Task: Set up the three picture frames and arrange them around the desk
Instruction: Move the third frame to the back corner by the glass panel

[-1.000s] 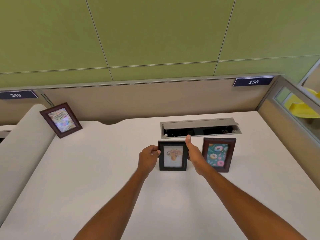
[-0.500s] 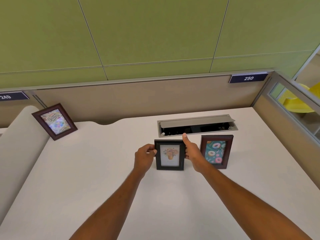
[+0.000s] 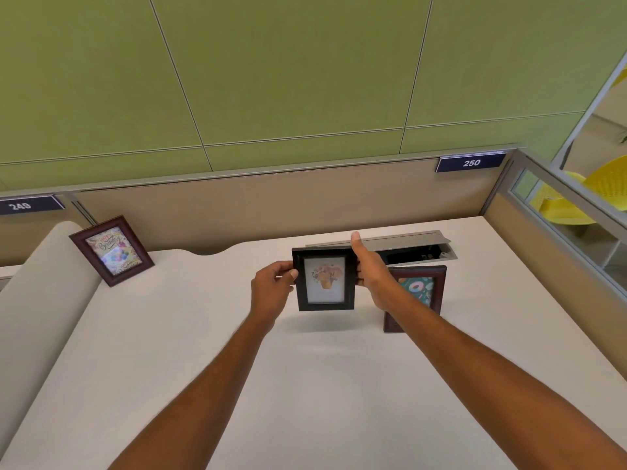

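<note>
In the head view, the black frame [image 3: 324, 279] was held clear of the tabletop [image 3: 237, 351], a shadow showing beneath it. The left hand [image 3: 273, 289] was closed on its left edge and the right hand [image 3: 371, 270] on its right edge, thumb raised along the top corner. The doughnut frame [image 3: 420, 293] was seen standing just beside and behind the right wrist, in front of the open cable hatch [image 3: 407, 247]. The birthday frame [image 3: 111, 250] was propped well apart at the far left. The black frame would best be carried upright, kept clear of the doughnut frame, and released only once its back stand was felt to be seated.
</note>
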The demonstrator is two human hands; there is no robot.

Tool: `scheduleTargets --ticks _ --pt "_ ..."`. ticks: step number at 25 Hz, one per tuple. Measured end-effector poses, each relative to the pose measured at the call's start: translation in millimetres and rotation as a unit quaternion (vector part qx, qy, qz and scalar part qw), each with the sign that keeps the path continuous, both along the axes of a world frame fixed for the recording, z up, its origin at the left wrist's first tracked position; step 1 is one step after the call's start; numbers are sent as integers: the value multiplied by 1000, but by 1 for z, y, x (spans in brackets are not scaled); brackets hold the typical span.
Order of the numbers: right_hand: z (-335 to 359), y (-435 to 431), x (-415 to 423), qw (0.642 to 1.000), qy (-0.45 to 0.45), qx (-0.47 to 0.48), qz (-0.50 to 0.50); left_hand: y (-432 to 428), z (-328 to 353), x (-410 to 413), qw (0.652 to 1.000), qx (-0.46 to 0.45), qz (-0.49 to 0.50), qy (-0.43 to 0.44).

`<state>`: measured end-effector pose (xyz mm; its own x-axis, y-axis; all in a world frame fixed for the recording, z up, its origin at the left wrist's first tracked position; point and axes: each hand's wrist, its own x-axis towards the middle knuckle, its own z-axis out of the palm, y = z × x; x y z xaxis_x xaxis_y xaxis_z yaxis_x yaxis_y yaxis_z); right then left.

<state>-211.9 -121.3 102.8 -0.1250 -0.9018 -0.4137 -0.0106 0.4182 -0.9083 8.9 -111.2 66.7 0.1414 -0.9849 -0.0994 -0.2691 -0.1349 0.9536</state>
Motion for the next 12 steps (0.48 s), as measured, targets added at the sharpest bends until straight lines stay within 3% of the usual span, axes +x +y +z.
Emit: scheduleTargets --ticks 12 --pt "77 -34 -107 996 -8 -91 -23 -48 88 -101 995 -87 -41 32"
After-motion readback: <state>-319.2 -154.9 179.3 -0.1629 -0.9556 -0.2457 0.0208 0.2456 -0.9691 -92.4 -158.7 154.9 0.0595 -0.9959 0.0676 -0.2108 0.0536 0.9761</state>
